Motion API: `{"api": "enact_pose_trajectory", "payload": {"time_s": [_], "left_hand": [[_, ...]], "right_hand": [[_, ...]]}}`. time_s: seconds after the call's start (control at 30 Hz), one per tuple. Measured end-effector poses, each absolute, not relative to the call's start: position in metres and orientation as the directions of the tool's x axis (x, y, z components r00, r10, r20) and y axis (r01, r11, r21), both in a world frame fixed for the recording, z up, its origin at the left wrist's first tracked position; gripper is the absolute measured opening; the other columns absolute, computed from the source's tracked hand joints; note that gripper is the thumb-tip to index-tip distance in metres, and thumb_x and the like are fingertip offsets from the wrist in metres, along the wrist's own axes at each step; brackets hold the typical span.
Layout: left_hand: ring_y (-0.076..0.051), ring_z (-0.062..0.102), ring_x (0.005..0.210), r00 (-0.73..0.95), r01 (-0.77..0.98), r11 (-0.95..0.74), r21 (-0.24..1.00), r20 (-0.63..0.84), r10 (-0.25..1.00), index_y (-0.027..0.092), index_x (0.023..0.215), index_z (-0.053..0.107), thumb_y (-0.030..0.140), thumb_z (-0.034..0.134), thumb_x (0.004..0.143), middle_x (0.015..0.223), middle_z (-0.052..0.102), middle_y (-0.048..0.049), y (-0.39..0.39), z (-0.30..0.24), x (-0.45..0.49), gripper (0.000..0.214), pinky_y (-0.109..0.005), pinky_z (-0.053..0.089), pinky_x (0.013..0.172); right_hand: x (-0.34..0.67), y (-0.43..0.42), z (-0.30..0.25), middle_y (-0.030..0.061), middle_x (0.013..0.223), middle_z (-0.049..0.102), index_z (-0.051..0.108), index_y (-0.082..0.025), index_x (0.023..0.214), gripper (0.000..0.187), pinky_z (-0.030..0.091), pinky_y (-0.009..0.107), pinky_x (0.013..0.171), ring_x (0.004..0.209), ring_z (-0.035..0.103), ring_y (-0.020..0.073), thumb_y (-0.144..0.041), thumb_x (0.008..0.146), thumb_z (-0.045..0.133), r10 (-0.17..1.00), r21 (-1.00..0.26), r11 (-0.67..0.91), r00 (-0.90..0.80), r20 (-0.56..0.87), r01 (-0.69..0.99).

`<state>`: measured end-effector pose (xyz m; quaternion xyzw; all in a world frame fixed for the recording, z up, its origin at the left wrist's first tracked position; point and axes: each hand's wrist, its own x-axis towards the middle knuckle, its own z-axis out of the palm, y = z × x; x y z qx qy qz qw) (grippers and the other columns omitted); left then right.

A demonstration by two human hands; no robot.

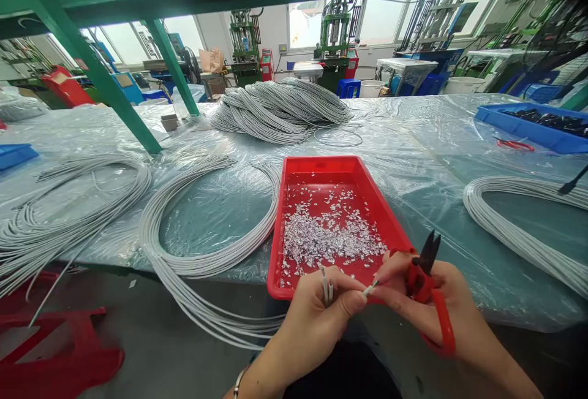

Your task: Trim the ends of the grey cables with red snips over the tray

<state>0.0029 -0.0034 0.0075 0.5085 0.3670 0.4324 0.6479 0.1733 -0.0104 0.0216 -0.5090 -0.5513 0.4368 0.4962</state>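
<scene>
My left hand (pixel 321 319) is closed around a few grey-white cables (pixel 327 287), pinching one cable end (pixel 369 290) between thumb and finger. Close beside it, the thumb and finger of my right hand (pixel 436 307) meet at the tip of that same cable. Red-handled scissors (pixel 419 279) with dark blades sit in my right hand, their blades pointing up and slightly apart. Both hands are over the near edge of a red tray (pixel 374 193), which holds many small silvery scraps (pixel 321 233). Whether the right fingertips hold a scrap is too small to tell.
Coiled cables (pixel 158 227) lie left of the tray, with another bundle (pixel 519 221) on the right. A large cable heap (pixel 280 108) rests behind. Green posts (pixel 103 89) stand at left. A blue tray (pixel 542 126) with dark parts is at far right, and a red stool (pixel 59 356) at lower left.
</scene>
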Motion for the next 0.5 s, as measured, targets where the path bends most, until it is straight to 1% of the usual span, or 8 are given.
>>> {"api": "enact_pose_trajectory", "payload": {"time_s": [0.07, 0.13, 0.2, 0.3, 0.37, 0.43, 0.5], "left_hand": [[-0.006, 0.036, 0.042, 0.407, -0.183, 0.132, 0.974, -0.047, 0.912, 0.017, 0.07, 0.068, 0.059, 0.072, 0.084, 0.058, 0.051, 0.0034, -0.003, 0.009, 0.001, 0.045, -0.022, 0.024, 0.04], [-0.005, 0.036, 0.04, 0.465, -0.198, 0.182, 0.963, -0.071, 0.882, 0.017, 0.068, 0.064, 0.065, 0.07, 0.083, 0.06, 0.053, 0.0028, -0.002, 0.01, -0.001, 0.05, -0.022, 0.024, 0.04], [-0.004, 0.036, 0.04, 0.499, -0.211, 0.216, 0.953, -0.085, 0.862, 0.017, 0.069, 0.063, 0.069, 0.071, 0.081, 0.061, 0.054, 0.0026, 0.0, 0.009, -0.002, 0.054, -0.021, 0.023, 0.039], [-0.004, 0.037, 0.039, 0.503, -0.235, 0.213, 0.948, -0.069, 0.862, 0.017, 0.072, 0.065, 0.07, 0.071, 0.081, 0.061, 0.054, 0.0028, 0.002, 0.009, -0.002, 0.054, -0.021, 0.024, 0.039], [-0.005, 0.037, 0.041, 0.431, -0.224, 0.151, 0.963, -0.041, 0.901, 0.017, 0.074, 0.067, 0.064, 0.072, 0.083, 0.059, 0.051, 0.004, 0.002, 0.01, 0.001, 0.049, -0.021, 0.026, 0.04], [-0.008, 0.042, 0.046, 0.246, -0.166, 0.017, 0.986, 0.025, 0.969, 0.016, 0.073, 0.069, 0.052, 0.075, 0.084, 0.059, 0.051, 0.0036, 0.003, 0.011, 0.004, 0.037, -0.022, 0.033, 0.044], [-0.01, 0.047, 0.053, 0.069, -0.093, -0.091, 0.991, 0.098, 0.993, 0.016, 0.071, 0.072, 0.038, 0.078, 0.082, 0.062, 0.053, 0.0022, 0.003, 0.01, 0.007, 0.026, -0.023, 0.038, 0.051]], "right_hand": [[0.174, -0.008, 0.024, -0.0064, 0.051, 0.052, 0.075, -0.028, 0.062, 0.022, 0.035, 0.026, 0.047, 0.048, 0.043, 0.0136, -0.037, 0.063, 0.095, 0.998, -0.993, 0.065, -0.01, 0.064, 0.099], [0.175, -0.005, 0.025, -0.0052, 0.05, 0.054, 0.074, -0.027, 0.059, 0.027, 0.037, 0.027, 0.045, 0.048, 0.044, 0.0146, -0.04, 0.06, 0.098, 0.999, -0.996, 0.032, -0.031, 0.029, 0.082], [0.175, -0.002, 0.025, -0.0044, 0.049, 0.055, 0.073, -0.027, 0.057, 0.029, 0.038, 0.027, 0.045, 0.047, 0.045, 0.0154, -0.042, 0.058, 0.098, 0.999, -0.997, 0.012, -0.047, 0.009, 0.076], [0.175, 0.001, 0.023, -0.005, 0.049, 0.052, 0.073, -0.029, 0.057, 0.028, 0.039, 0.028, 0.045, 0.047, 0.044, 0.016, -0.043, 0.059, 0.096, 0.999, -0.997, 0.014, -0.051, 0.01, 0.082], [0.173, 0.0, 0.021, -0.0051, 0.05, 0.051, 0.074, -0.03, 0.058, 0.023, 0.04, 0.028, 0.046, 0.048, 0.045, 0.0165, -0.043, 0.064, 0.093, 0.999, -0.995, 0.025, -0.042, 0.021, 0.102], [0.17, -0.003, 0.019, -0.0047, 0.051, 0.053, 0.074, -0.03, 0.06, 0.019, 0.04, 0.028, 0.046, 0.048, 0.045, 0.0163, -0.041, 0.069, 0.088, 0.999, -0.99, 0.039, -0.04, 0.034, 0.132], [0.168, -0.002, 0.017, -0.0036, 0.052, 0.056, 0.073, -0.028, 0.06, 0.021, 0.039, 0.027, 0.045, 0.048, 0.047, 0.0158, -0.041, 0.073, 0.085, 0.997, -0.983, 0.063, -0.054, 0.055, 0.171]]}}
